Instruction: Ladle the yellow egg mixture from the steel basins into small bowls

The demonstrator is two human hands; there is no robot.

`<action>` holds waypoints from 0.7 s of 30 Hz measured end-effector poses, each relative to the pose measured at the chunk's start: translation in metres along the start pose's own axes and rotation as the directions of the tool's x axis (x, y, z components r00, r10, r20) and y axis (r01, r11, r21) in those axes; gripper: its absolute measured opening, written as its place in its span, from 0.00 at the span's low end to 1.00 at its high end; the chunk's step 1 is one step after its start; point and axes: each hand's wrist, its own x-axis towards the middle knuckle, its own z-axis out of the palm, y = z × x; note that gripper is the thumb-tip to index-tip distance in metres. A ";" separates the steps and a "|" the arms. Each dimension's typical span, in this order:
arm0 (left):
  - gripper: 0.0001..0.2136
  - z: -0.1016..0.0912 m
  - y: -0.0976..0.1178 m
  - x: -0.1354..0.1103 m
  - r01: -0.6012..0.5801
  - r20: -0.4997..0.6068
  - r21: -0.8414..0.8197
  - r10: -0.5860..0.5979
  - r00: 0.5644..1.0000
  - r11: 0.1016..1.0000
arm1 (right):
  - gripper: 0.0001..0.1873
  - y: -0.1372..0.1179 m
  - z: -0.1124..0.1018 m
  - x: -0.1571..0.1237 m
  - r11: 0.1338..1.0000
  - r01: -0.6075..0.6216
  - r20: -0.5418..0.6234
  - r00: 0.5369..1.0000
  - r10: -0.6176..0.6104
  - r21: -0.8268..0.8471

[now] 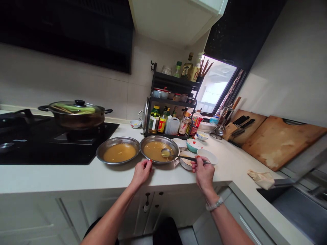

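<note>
The person's right grip (205, 173) is closed around the handle of a long spoon (166, 153), whose head is in the right part of the right basin (159, 137). That metal basin stands on the tabletop (76, 178), near the middle of the scene, and holds a brown liquid (153, 148). Whether the spoon's head dips into the liquid or sits just above it is hard to tell; its handle runs out to the right, over the rim and over a small bowl (186, 167). The left grip (142, 172) has its fingers curled in at the basin's near left rim; I cannot tell whether it pinches the rim or only rests against it.

The step in hand looks like stirring or scooping within the right basin. The next move seems to call for a level spoon head, so that nothing drips across the rim, and a light steadying touch from the left. The left basin (102, 152), with similar liquid, stands just beside. A white bowl (208, 157) is just beyond the right grip, and a lidded pot (76, 119) stands far left on the cooktop (61, 156).
</note>
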 end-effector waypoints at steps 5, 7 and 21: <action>0.19 0.000 0.000 0.000 -0.004 0.004 -0.006 0.004 1.000 1.000 | 0.13 -0.007 -0.011 0.006 0.997 -0.023 -0.045 0.999 0.026 0.068; 0.19 0.000 -0.001 0.000 -0.005 0.004 -0.001 0.005 1.000 1.000 | 0.14 -0.012 -0.018 0.008 0.996 -0.025 -0.059 0.998 0.030 0.085; 0.19 0.001 0.000 0.001 -0.008 0.000 0.013 0.008 1.000 1.000 | 0.15 -0.035 -0.086 0.018 0.981 0.146 -0.172 0.971 -0.167 -0.130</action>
